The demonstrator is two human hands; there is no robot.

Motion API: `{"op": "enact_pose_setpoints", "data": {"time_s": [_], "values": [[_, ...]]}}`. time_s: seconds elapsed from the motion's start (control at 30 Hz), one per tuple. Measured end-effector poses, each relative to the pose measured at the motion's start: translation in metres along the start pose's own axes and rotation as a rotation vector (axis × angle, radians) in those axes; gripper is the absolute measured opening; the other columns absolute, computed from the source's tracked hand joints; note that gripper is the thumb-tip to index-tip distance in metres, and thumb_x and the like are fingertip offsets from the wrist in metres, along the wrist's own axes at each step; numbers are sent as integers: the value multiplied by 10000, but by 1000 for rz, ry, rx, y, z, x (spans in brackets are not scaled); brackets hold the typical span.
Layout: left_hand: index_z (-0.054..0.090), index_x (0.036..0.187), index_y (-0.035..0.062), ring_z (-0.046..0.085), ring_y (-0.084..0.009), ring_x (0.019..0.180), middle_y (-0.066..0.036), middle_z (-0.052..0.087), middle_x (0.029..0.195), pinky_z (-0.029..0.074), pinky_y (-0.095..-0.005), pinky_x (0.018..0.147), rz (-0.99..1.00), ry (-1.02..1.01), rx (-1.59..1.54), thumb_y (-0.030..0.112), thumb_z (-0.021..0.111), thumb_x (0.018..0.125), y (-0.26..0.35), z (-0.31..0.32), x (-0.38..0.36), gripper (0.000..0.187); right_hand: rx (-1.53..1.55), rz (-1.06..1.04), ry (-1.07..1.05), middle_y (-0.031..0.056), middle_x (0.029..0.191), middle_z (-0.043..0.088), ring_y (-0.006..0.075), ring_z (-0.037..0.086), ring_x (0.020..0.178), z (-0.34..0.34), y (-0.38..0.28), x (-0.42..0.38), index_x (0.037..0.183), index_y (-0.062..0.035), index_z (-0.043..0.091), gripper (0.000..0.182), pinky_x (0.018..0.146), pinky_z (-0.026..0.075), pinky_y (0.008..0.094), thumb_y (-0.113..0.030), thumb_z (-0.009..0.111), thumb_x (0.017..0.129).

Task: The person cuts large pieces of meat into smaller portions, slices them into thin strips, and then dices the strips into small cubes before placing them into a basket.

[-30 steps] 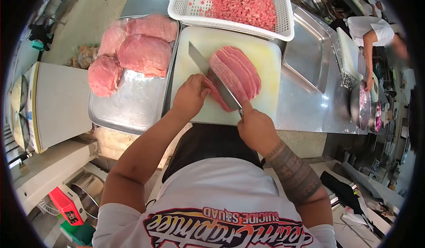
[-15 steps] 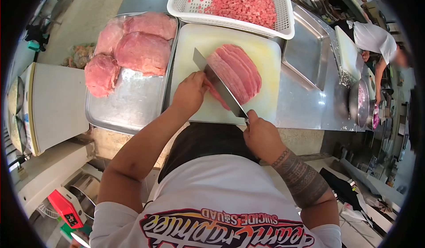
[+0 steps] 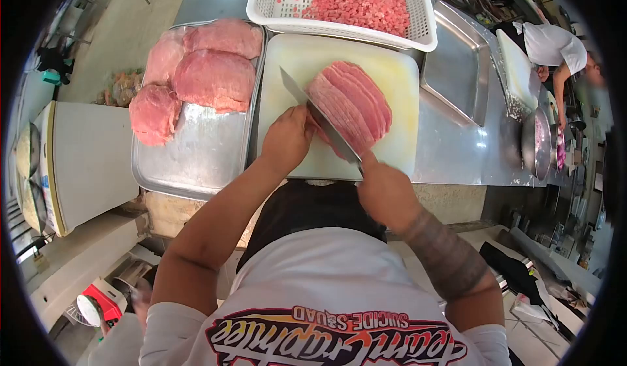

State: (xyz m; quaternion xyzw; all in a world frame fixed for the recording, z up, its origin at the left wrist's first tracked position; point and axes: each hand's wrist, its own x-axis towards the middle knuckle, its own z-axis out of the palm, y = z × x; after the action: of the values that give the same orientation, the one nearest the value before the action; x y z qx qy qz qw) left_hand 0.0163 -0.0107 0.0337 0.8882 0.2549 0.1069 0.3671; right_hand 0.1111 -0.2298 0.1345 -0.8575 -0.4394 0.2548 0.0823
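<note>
My right hand (image 3: pixel 390 193) grips the handle of a large kitchen knife (image 3: pixel 297 90), slightly blurred by motion. The blade slants across the near left side of a stack of sliced raw meat (image 3: pixel 353 101), which lies fanned on a white cutting board (image 3: pixel 403 82). On the blade's left side, my left hand (image 3: pixel 289 137) has its fingers closed around a thin meat slice (image 3: pixel 330 141) at the cut edge. The knife hides part of that slice, and the left fingertips are partly out of sight.
Left of the board, a metal tray (image 3: pixel 208 160) holds several big meat pieces (image 3: pixel 215 82). Behind stands a white perforated basket (image 3: pixel 424 36) of diced meat (image 3: pixel 356 0). A shallow metal pan (image 3: pixel 457 65) lies right; beyond, a co-worker (image 3: pixel 555 46) bends over bowls (image 3: pixel 537 145).
My right hand and the knife have moved slightly forward, away from my body. The left hand stays at the slice. Another person's white sleeve shows more at the lower left.
</note>
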Motion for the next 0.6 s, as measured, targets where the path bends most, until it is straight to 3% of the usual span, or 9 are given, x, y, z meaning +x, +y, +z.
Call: {"op": "enact_pose_setpoints", "data": {"time_s": [0.13, 0.27, 0.37, 0.47, 0.57, 0.6], "values": [[607, 1071, 29, 675, -432, 1023, -208, 687, 1051, 550, -521, 854, 70, -16, -22, 128, 773, 880, -10, 3, -3, 272, 30, 99, -7, 277, 857, 711, 456, 720, 789, 35, 9, -8, 1100, -17, 556, 219, 708, 575, 560, -82, 616, 900], [573, 1098, 40, 665, -436, 986, -196, 665, 1037, 549, -526, 853, 215, 0, 51, 96, 791, 855, -15, 2, 3, 331, 128, -17, 149, 275, 871, 711, 469, 713, 803, 36, -6, 40, 1105, -19, 553, 249, 730, 569, 567, -102, 642, 887], [576, 1172, 61, 638, -431, 1090, -202, 625, 1172, 538, -516, 909, 133, -113, 59, 105, 819, 834, -18, -5, 14, 419, 200, 20, 208, 267, 875, 713, 475, 712, 822, 19, -9, 35, 1108, -14, 552, 263, 743, 566, 574, -106, 654, 883], [556, 1371, 93, 563, -434, 1266, -202, 545, 1390, 487, -525, 1054, 339, -31, 199, 146, 883, 774, -3, -21, 24, 682, 288, 161, 320, 251, 866, 714, 473, 712, 833, 6, 10, -16, 1126, 1, 553, 268, 745, 565, 572, -94, 649, 895], [487, 1533, 100, 435, -457, 1422, -196, 496, 1502, 365, -567, 1197, 757, -122, 371, 234, 945, 683, 8, -33, 46, 975, 403, 355, 428, 233, 844, 713, 460, 715, 830, 17, 44, -47, 1164, 25, 555, 291, 733, 563, 555, -74, 643, 906], [481, 1545, 108, 432, -447, 1428, -188, 501, 1501, 350, -568, 1211, 801, -188, 380, 248, 951, 669, 9, -32, 52, 1004, 459, 409, 469, 228, 839, 714, 456, 717, 828, 27, 55, -53, 1176, 32, 554, 299, 729, 562, 550, -70, 642, 909]]}}
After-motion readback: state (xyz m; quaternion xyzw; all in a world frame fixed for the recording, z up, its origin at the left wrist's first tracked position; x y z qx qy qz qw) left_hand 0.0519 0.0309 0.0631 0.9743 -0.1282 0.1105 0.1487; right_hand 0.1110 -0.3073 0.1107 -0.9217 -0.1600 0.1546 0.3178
